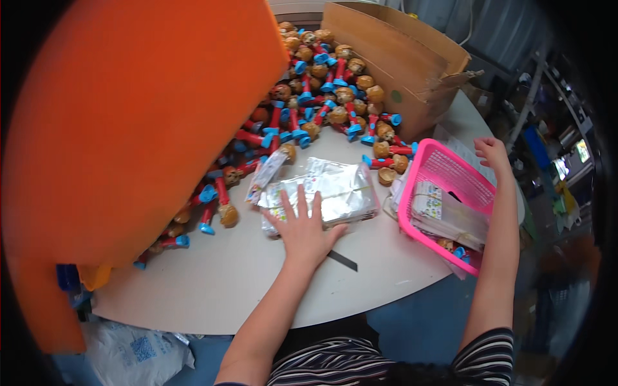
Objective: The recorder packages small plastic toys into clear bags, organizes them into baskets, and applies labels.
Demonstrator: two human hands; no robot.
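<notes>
Round table (244,283), pale and smooth, its curved front edge running across the lower frame; blue floor below it. An orange panel (129,128), matte and flat, blocks the whole left side and overhangs the table's left part. A cardboard box (393,58), open, stands at the far edge. Shelving and clutter at far right, blurred.

Bare tabletop lies in front, between the panel and the basket; the rear is crowded with a heap of toys (322,90), red sticks with blue caps and brown round heads, spilling from the box down the left.

Foil packs (335,193), silvery, crinkled, stacked flat at the table's middle. Left hand (302,228) lies palm down on their near edge, fingers spread and flat, gripping nothing. A dark strip (342,260) lies just beside the wrist.

Pink basket (444,164), plastic mesh, sits at the right edge, holding printed sheets. Right hand (492,151) hovers past its far corner, fingers loosely curled, empty.
</notes>
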